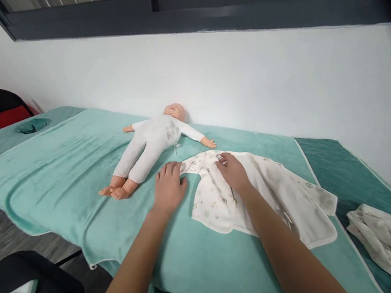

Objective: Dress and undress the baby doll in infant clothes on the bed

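A white baby shirt (218,204) with small printed figures lies spread open on the green bed cover (79,162). My left hand (169,186) rests at the cuff of its left-hand sleeve, fingers laid flat and thumb apart. Near the shirt's neck, my right hand (234,171) has its thumb and fingers closed on the fabric. Behind the shirt, a baby doll (158,134) in a white body suit lies on its back, head toward the wall and bare feet toward the left front. One doll hand lies just beyond the shirt.
A crumpled white cloth (386,238) lies at the right on darker green fabric. At the lower left stands a black chair (39,281) with a cloth on it. A white wall (244,82) borders the bed at the back. The bed has a covered hole (32,125) at far left.
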A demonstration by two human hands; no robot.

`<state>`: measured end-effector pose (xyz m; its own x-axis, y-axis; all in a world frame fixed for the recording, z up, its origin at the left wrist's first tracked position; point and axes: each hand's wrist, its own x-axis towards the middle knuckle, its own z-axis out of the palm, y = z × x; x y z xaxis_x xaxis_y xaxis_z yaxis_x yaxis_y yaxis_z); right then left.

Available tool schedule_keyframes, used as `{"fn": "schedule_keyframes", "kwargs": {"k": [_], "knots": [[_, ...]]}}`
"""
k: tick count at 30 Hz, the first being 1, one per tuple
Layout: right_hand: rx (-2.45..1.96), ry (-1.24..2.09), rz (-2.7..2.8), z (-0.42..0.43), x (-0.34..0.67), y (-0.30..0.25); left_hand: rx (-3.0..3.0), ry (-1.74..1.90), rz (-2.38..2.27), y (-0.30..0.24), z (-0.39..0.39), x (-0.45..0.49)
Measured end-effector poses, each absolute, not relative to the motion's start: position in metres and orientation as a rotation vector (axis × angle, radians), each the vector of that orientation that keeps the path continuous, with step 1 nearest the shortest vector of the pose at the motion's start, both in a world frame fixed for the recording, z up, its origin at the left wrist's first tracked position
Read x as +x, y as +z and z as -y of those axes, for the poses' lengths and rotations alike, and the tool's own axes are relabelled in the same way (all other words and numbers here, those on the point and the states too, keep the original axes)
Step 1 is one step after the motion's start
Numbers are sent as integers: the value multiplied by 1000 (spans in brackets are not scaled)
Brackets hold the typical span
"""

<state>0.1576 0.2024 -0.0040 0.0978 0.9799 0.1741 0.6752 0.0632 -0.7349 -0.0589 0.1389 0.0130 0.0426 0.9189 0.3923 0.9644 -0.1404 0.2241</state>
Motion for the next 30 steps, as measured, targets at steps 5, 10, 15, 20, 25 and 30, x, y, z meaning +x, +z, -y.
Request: {"fn": "schedule_keyframes", "kwargs": {"k": [5,10,15,20,25,30], "knots": [[-1659,529,1605,-207,169,-8,-2099,-693,2123,11,-174,-80],[-1662,603,1605,-213,169,-10,-1856,-947,2346,8,-197,-83],[-1745,538,1597,-216,160,-5,-1851,-863,2256,6,-210,-79],[-1674,693,1517,-218,159,-4,-1849,-824,2167,10,-217,-73],[-1603,764,1467,-218,157,-5,-1796,-1001,2085,12,-216,-71],[-1556,811,1484,-221,156,-6,-1909,-1055,1809,10,-201,-62]]}}
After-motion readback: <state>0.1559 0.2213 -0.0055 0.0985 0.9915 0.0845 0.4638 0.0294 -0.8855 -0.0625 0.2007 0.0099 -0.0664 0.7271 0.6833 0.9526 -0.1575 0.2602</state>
